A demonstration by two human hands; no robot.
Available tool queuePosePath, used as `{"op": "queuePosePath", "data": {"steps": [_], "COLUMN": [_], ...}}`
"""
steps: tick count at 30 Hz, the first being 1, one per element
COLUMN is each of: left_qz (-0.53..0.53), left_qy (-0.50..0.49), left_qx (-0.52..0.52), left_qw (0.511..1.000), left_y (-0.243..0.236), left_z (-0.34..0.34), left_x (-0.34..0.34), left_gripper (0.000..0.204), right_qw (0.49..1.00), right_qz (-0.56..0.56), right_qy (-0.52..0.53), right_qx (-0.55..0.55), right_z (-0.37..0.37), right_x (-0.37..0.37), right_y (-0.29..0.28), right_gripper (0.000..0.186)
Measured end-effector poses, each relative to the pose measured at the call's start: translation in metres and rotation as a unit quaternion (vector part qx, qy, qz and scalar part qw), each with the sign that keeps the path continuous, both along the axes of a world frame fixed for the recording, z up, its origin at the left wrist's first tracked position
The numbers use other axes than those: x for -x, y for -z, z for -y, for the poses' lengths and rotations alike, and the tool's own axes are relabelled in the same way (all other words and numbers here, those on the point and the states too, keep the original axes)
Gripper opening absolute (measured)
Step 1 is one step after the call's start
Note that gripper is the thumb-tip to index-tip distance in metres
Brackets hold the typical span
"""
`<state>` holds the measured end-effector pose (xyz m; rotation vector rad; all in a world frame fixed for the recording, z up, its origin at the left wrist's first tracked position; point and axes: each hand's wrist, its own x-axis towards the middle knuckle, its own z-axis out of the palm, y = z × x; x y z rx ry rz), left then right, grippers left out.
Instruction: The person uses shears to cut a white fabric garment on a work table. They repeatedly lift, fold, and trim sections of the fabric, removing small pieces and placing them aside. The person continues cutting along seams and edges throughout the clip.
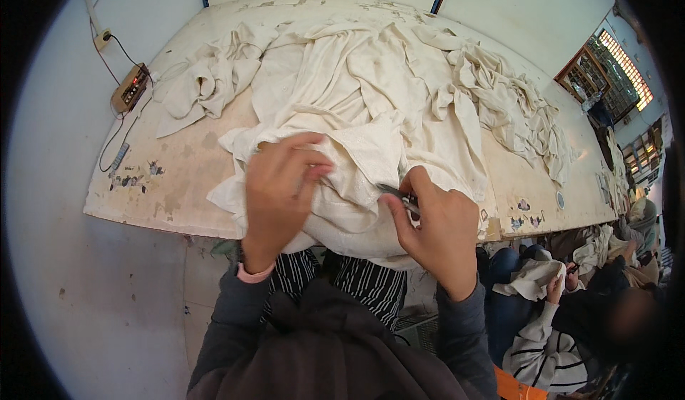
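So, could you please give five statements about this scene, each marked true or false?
The right hand holds a small dark tool. True.
The pink band is on the right wrist. False: the pink band is on the wrist of the left hand.
Cream cloth lies on the table. True.
The brown box is at the picture's right. False: the brown box is at the left.
A person at lower right holds pale cloth. True.

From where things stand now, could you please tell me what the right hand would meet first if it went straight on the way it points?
Most likely the bunched cream cloth, just left of the dark pointed tool in the right hand; whether the tip touches it is unclear.
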<state>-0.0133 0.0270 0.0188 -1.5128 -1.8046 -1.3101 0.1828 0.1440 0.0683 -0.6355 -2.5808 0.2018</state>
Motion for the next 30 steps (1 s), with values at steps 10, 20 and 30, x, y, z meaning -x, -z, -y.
{"op": "queuePosePath", "data": {"steps": [10,20,30], "left_qz": [0.335,0.126,0.403], "left_qy": [0.085,-0.097,-0.085], "left_qx": [0.347,-0.037,0.314], "left_qw": [0.872,0.987,0.856], "left_y": [0.017,0.008,0.075], "left_z": [0.040,-0.015,0.056], "left_x": [0.105,0.114,0.081], "left_gripper": [0.049,0.055,0.039], "right_qw": [0.854,0.919,0.962], "right_qz": [-0.083,-0.327,-0.228], "right_qy": [-0.214,-0.067,0.078], "right_qx": [0.467,0.212,0.125], "right_z": [-0.107,-0.198,-0.184], "right_x": [0.045,0.086,-0.016], "right_y": [-0.009,-0.032,0.102], "right_gripper": [0.018,0.029,0.041]}}
